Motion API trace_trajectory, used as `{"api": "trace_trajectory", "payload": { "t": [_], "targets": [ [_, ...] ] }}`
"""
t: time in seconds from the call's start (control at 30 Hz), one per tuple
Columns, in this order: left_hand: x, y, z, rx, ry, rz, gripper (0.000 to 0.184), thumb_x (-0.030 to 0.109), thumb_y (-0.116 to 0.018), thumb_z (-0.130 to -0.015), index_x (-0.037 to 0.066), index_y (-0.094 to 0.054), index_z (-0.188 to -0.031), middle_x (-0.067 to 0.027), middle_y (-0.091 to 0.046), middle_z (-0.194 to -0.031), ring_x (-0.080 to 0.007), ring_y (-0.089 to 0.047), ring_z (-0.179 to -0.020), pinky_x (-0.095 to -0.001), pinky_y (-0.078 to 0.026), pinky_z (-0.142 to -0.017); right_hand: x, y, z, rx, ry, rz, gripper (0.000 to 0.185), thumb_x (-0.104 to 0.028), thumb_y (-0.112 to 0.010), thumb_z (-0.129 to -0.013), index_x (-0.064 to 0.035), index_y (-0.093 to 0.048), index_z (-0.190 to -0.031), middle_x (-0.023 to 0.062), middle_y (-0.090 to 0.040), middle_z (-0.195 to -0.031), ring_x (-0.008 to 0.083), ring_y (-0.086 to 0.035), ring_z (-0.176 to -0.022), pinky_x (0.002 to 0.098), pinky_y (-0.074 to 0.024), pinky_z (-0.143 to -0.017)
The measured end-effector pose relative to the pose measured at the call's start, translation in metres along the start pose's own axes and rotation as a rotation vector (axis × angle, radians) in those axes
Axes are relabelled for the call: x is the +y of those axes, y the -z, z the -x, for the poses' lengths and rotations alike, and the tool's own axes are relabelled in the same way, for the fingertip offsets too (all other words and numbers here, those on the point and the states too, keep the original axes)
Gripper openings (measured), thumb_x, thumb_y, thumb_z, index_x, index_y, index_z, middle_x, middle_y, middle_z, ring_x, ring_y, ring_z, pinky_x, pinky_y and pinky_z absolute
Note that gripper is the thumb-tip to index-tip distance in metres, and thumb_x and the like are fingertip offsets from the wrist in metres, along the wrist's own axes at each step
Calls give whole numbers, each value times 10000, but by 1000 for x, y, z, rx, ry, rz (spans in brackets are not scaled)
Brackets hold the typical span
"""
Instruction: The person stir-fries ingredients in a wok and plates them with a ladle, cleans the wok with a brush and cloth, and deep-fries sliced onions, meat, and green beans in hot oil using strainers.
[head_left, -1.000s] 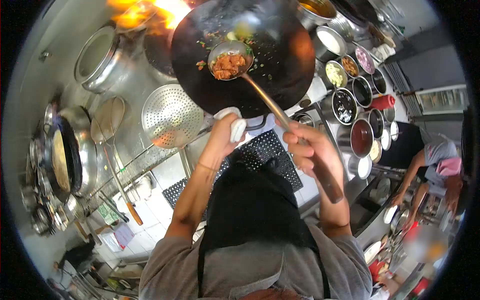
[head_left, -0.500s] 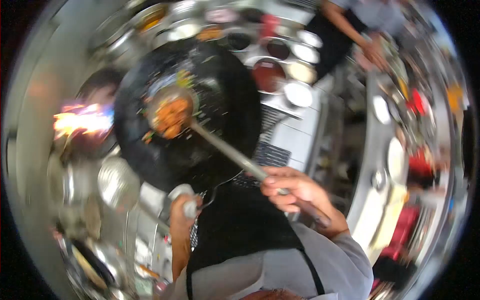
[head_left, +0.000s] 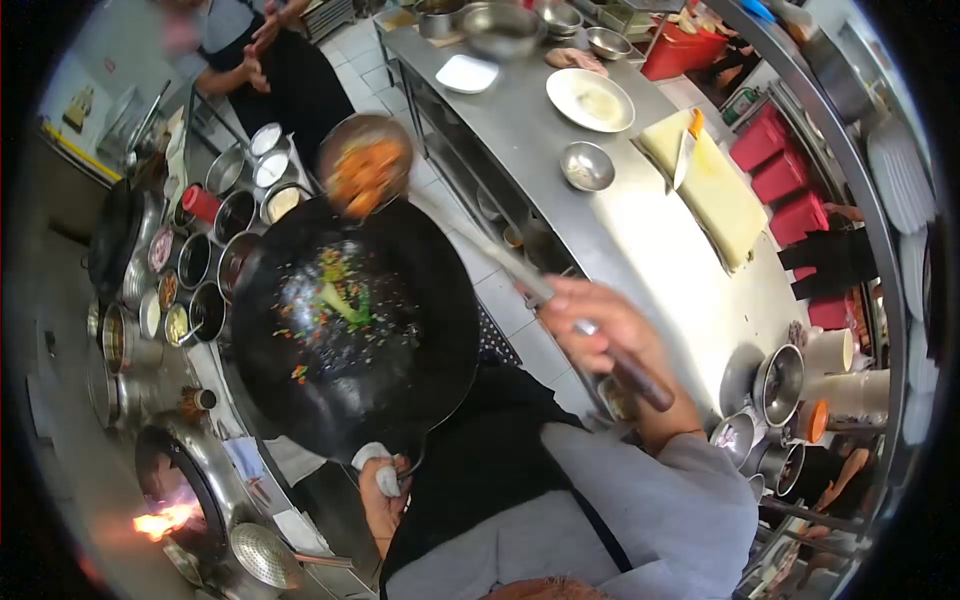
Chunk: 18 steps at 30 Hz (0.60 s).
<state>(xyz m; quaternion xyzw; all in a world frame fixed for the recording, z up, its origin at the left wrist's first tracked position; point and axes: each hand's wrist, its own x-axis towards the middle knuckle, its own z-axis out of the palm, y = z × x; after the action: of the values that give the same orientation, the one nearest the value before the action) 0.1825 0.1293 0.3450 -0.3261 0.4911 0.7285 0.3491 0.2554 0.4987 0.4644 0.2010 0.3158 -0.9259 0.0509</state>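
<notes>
My left hand [head_left: 378, 508] is closed around the wok's handle, with a folded white cloth [head_left: 375, 458] in the grip. The black wok [head_left: 430, 360] is held away from the flame, and scraps of green and orange vegetables [head_left: 345, 300] cling to its inside. My right hand [head_left: 615, 330] grips a long-handled ladle [head_left: 495, 255] by its handle. Orange-brown pieces of food [head_left: 365, 175] fill the ladle's bowl, which is over the wok's far rim and slightly blurred.
A burner [head_left: 165, 520] flames at lower left beside a perforated skimmer [head_left: 265, 555]. Sauce pots [head_left: 235, 215] line the left counter. On the steel table [head_left: 620, 250] are a white plate [head_left: 590, 100], a small bowl [head_left: 587, 166] and a knife [head_left: 686, 155] on a cutting board [head_left: 730, 200]. Another person [head_left: 285, 80] stands ahead.
The view has turned right toward the steel table. The wok has moved away from the burner, and the loaded ladle has risen from inside it to its far rim.
</notes>
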Motion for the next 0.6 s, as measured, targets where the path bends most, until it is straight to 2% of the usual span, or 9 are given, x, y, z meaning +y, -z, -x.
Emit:
{"api": "trace_trajectory", "payload": {
  "t": [0.03, 0.1, 0.17, 0.3, 0.33, 0.43, 0.53, 0.57, 0.6],
  "targets": [
    [-2, -7, -8, -25, 50, -51, 131, 181, -585, -682, 81, -528, -746, -74, -580, -630, -171, -563, -521, -251, -386, -372, -8, 18, 4, 58, 93, 14, 115, -118, -513, -899, -22, -476, -949, 5, -426, -620, 40, -335, -374, 199, -291, -271],
    [-11, -8, -27, -191, 65, -88, 111, 162, -578, -703, 77, -528, -752, -79, -580, -633, -177, -561, -516, -260, -379, -356, -35, 50, 3, 117, 177, 104, 144, -146, -512, -895, -51, -457, -802, 0, -386, -545, 59, -338, -373, 218, -284, -291],
    [-15, -29, -27, -171, 49, -87, 95, 154, -571, -718, 72, -528, -742, -86, -581, -634, -182, -560, -512, -264, -380, -354, -65, 70, -13, 366, 293, 313, 185, -158, -517, -883, -57, -459, -740, 4, -362, -503, 88, -341, -370, 251, -297, -319],
    [-19, -39, -42, -241, 70, -106, 70, 123, -546, -755, 63, -530, -723, -111, -589, -643, -195, -553, -495, -278, -382, -343, -117, 138, -72, 622, 486, 479, 166, -94, -525, -827, -32, -484, -679, 44, -451, -518, 151, -398, -375, 308, -339, -357],
    [-20, -37, -50, -323, 74, -123, 51, 110, -541, -755, 69, -532, -728, -121, -592, -648, -197, -557, -503, -280, -381, -345, -129, 164, -90, 624, 506, 481, 166, -94, -525, -827, -32, -484, -679, 44, -451, -518, 151, -398, -375, 308, -339, -357],
    [-24, -39, -61, -371, 80, -163, 36, 105, -539, -757, 71, -534, -745, -117, -588, -642, -192, -562, -512, -283, -382, -350, -153, 213, -115, 766, 414, 746, 131, -62, -506, -775, -9, -512, -656, 75, -498, -526, 173, -458, -395, 317, -366, -376],
    [-27, -47, -56, -341, 49, -204, 41, 109, -540, -749, 70, -534, -743, -112, -586, -644, -190, -563, -513, -288, -387, -360, -162, 236, -127, 920, 397, 1037, 155, -98, -542, -754, 40, -586, -808, 84, -552, -567, 170, -519, -431, 310, -426, -399],
    [-28, -48, -55, -333, 49, -196, 41, 109, -540, -749, 70, -534, -743, -112, -586, -644, -190, -563, -513, -288, -387, -360, -162, 250, -133, 911, 390, 1044, 155, -98, -542, -754, 40, -586, -808, 84, -552, -567, 170, -519, -431, 310, -426, -399],
    [-29, -48, -53, -295, 62, -207, 45, 112, -543, -744, 68, -536, -745, -110, -587, -648, -189, -566, -519, -291, -388, -363, -157, 251, -133, 944, 434, 1105, 195, -102, -530, -732, 41, -605, -842, 133, -592, -630, 210, -574, -502, 330, -463, -470]
  ]
}}
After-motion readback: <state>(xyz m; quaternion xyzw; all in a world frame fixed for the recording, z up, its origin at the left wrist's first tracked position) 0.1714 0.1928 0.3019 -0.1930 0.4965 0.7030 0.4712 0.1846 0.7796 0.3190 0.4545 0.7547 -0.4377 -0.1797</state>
